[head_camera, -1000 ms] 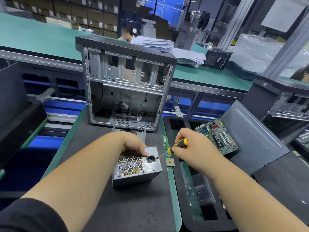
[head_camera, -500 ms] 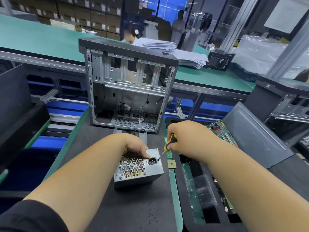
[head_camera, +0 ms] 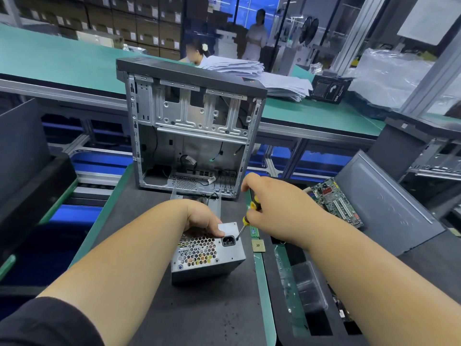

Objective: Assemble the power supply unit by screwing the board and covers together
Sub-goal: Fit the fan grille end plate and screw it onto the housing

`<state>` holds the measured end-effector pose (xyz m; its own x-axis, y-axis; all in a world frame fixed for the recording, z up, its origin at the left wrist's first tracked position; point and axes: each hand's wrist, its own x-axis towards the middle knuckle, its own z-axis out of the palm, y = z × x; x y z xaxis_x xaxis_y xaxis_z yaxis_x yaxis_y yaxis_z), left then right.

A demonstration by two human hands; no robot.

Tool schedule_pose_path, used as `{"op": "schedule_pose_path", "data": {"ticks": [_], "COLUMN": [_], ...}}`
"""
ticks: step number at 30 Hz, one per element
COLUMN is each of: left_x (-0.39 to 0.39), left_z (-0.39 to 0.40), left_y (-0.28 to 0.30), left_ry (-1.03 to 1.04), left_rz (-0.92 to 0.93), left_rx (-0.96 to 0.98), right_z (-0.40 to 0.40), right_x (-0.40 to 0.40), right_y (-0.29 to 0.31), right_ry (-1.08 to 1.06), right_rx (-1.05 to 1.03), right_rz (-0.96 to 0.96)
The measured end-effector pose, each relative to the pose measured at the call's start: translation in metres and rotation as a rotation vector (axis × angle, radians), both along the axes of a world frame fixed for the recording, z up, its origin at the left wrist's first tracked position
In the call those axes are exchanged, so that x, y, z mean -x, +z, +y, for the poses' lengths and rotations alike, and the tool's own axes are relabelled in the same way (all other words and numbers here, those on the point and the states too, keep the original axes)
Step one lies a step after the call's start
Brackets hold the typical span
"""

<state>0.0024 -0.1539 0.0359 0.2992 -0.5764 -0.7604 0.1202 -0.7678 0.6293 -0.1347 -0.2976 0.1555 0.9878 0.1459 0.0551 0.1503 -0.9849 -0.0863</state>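
Close by, the power supply unit [head_camera: 208,253] sits on the dark mat [head_camera: 199,315], vented face up. The left hand [head_camera: 202,217] clamps its far top edge, thumb lying over the cover. The right hand [head_camera: 269,211] is wrapped around a yellow-and-black screwdriver [head_camera: 247,217], tip planted beside the power socket [head_camera: 228,240]. The shaft leans, so I reckon the tip could slip out and gouge the socket. Farther off, an open computer case [head_camera: 192,131] stands upright.

Bright even light, soft shadows, wide-angle edge bending, blurry background.
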Motion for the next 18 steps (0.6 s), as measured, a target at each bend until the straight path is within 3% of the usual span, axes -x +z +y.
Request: {"op": "schedule_pose_path", "data": {"ticks": [8,14,18], "left_x": [-0.003,-0.001,-0.001], "left_z": [0.0,0.001,0.001], "left_y": [0.001,0.002,0.003], "left_ry": [0.005,0.019,0.037], "left_rz": [0.029,0.052,0.05], "left_rx": [0.001,0.001,0.005], "right_z": [-0.003,-0.004,-0.006], "right_x": [-0.006,-0.006,-0.006], "right_y": [-0.012,-0.007,-0.007], "right_ry": [-0.022,0.026,0.033], "right_rx": [0.199,-0.023,0.042], "right_rz": [-0.132,-0.076,-0.092]}}
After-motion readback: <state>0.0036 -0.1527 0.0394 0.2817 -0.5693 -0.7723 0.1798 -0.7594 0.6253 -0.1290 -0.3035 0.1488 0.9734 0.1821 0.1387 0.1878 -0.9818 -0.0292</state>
